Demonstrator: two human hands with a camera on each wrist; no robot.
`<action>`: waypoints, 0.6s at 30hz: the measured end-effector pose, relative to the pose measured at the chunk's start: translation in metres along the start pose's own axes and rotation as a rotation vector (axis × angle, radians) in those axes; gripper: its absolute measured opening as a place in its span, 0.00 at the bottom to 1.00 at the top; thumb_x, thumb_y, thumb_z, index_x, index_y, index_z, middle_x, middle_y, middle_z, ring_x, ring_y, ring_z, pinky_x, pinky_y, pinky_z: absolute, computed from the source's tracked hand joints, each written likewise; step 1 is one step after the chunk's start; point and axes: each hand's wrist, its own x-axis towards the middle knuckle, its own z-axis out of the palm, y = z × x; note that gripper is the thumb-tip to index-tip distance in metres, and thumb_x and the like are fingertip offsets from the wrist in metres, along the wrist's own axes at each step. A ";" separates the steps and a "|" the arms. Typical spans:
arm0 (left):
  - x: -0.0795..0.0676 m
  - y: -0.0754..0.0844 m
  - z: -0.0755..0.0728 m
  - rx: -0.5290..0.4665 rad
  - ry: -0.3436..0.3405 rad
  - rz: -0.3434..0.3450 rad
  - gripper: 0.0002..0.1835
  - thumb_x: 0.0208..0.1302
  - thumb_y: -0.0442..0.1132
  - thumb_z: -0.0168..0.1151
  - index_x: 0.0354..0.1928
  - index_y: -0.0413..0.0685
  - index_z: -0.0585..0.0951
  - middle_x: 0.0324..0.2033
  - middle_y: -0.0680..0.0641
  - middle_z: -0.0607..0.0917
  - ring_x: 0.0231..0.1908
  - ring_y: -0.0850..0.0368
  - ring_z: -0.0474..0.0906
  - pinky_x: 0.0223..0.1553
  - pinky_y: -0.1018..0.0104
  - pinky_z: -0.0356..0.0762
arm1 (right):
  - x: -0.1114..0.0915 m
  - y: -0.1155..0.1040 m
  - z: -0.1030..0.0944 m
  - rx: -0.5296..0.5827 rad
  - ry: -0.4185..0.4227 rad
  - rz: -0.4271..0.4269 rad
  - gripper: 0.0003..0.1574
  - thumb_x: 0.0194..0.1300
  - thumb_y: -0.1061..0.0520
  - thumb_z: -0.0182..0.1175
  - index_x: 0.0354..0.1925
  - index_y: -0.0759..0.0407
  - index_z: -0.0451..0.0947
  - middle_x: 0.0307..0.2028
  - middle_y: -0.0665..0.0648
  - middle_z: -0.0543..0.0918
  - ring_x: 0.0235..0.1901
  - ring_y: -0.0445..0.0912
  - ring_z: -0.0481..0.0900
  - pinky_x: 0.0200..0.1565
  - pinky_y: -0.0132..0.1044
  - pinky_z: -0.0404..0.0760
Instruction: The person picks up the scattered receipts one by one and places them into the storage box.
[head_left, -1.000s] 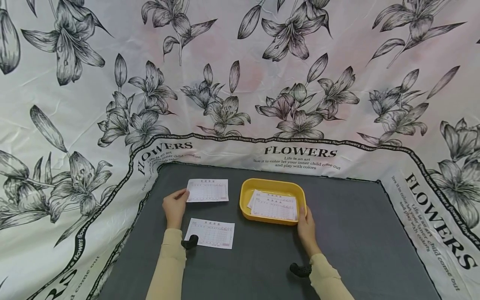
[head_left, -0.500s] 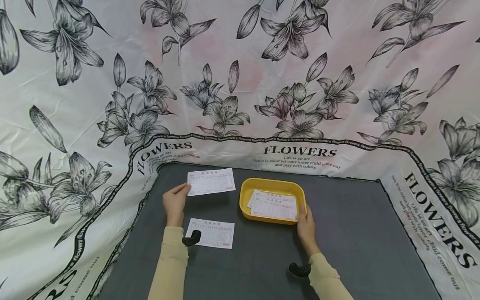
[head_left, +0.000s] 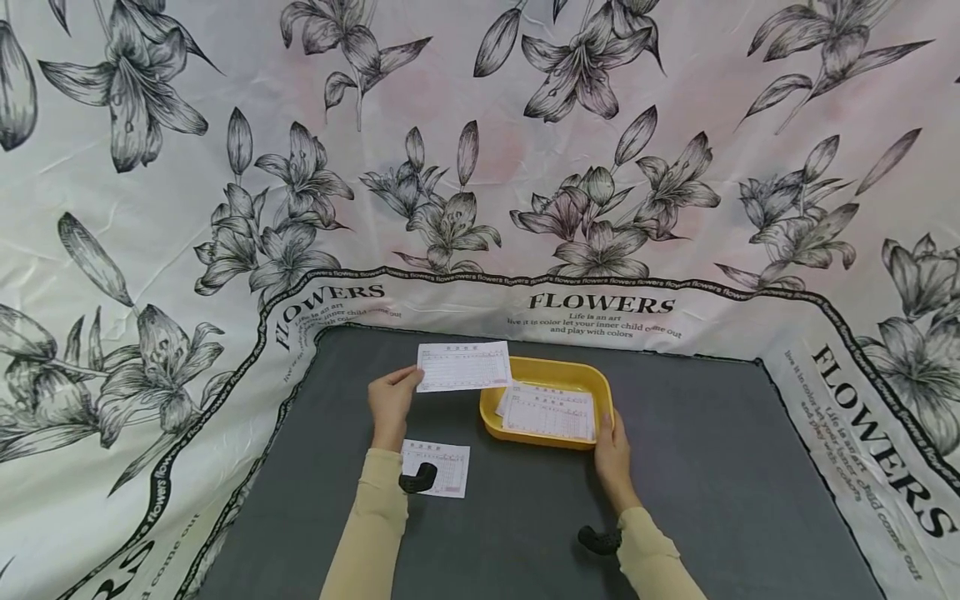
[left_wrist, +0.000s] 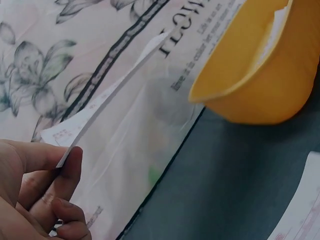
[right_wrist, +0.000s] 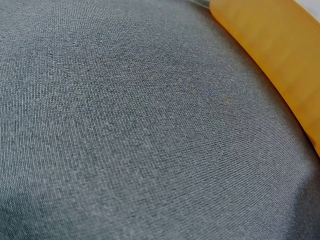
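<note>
My left hand (head_left: 392,406) pinches a white printed form (head_left: 462,367) by its lower left corner, between thumb and fingers. That form is raised off the table, and its right end overlaps the left rim of a yellow plastic tray (head_left: 540,440). Seen edge-on in the left wrist view, the form (left_wrist: 105,107) bends slightly. My right hand (head_left: 613,458) grips the tray's right side, thumb over the rim; the right wrist view shows only the tray's outer wall (right_wrist: 272,47). Inside the tray lie similar forms (head_left: 547,418), overlapping one another.
Another printed form (head_left: 450,475) lies flat on the dark grey cloth (head_left: 517,533), partly covered by the left wrist's black mount (head_left: 420,478). A white flower-printed sheet (head_left: 600,321) rises behind and along both sides.
The left hand has lifted its form off the table and carried it right, to the tray's left rim. The right hand and tray have stayed in place.
</note>
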 end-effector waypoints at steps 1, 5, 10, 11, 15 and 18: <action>-0.002 0.000 0.003 0.000 -0.004 0.003 0.13 0.67 0.35 0.72 0.49 0.33 0.91 0.51 0.33 0.89 0.58 0.37 0.83 0.62 0.39 0.79 | 0.000 0.000 0.000 0.000 0.001 0.001 0.43 0.88 0.37 0.34 0.83 0.64 0.51 0.79 0.73 0.60 0.79 0.67 0.56 0.80 0.65 0.54; -0.009 0.000 0.015 0.001 -0.006 -0.004 0.12 0.66 0.34 0.72 0.47 0.34 0.91 0.49 0.34 0.90 0.57 0.38 0.83 0.61 0.40 0.79 | 0.001 0.001 0.000 -0.012 0.009 0.001 0.44 0.88 0.37 0.33 0.84 0.65 0.49 0.79 0.73 0.59 0.80 0.67 0.55 0.80 0.65 0.53; -0.014 -0.001 0.027 0.018 -0.015 -0.048 0.11 0.65 0.35 0.73 0.46 0.35 0.92 0.49 0.35 0.90 0.57 0.38 0.84 0.63 0.40 0.79 | 0.001 0.003 -0.001 -0.021 0.013 -0.003 0.43 0.89 0.38 0.33 0.83 0.66 0.50 0.79 0.74 0.60 0.80 0.67 0.55 0.80 0.64 0.53; -0.015 -0.001 0.029 0.023 -0.017 -0.060 0.11 0.65 0.35 0.73 0.46 0.36 0.92 0.49 0.35 0.90 0.58 0.38 0.84 0.64 0.41 0.79 | 0.001 0.003 -0.001 -0.020 0.011 -0.004 0.42 0.89 0.39 0.33 0.83 0.66 0.50 0.79 0.74 0.60 0.80 0.67 0.55 0.80 0.64 0.53; -0.017 -0.003 0.037 0.040 -0.024 -0.087 0.11 0.64 0.36 0.74 0.45 0.37 0.92 0.49 0.36 0.91 0.57 0.39 0.84 0.63 0.42 0.80 | 0.000 0.003 -0.001 -0.019 0.007 0.001 0.43 0.89 0.39 0.33 0.83 0.66 0.50 0.79 0.74 0.59 0.80 0.67 0.55 0.80 0.64 0.53; -0.019 -0.005 0.044 0.051 -0.029 -0.086 0.11 0.63 0.36 0.74 0.44 0.38 0.93 0.48 0.37 0.92 0.56 0.40 0.85 0.62 0.43 0.82 | 0.000 0.002 0.000 -0.023 0.011 0.006 0.43 0.89 0.38 0.33 0.83 0.66 0.50 0.79 0.74 0.59 0.80 0.67 0.54 0.81 0.64 0.53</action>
